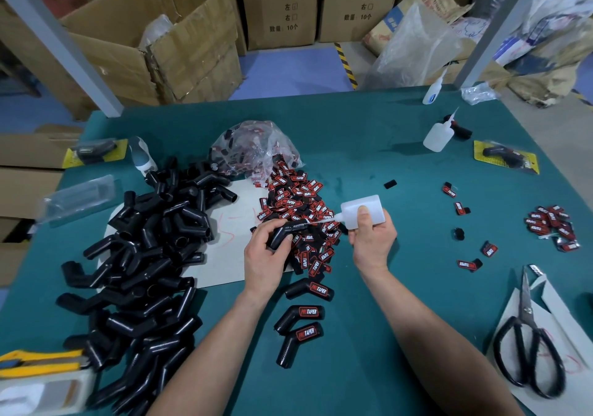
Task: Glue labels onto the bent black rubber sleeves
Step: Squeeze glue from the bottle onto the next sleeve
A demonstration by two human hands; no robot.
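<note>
Already three labelled sleeves (303, 316) lie finished (big unlabelled sleeve heap (141, 271) remains); left hand (266, 255) grips a bare sleeve (285, 231), right hand (372, 236) squeezes the glue bottle (362, 210).

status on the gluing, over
Left hand grips bent sleeve. Right hand holds glue bottle, nozzle at sleeve. Three labelled sleeves lie near. Nothing in the way.

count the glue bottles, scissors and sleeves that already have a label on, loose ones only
Glue bottles: 3, the first held in the right hand
Scissors: 1
Loose labelled sleeves: 3
Total: 7
</note>
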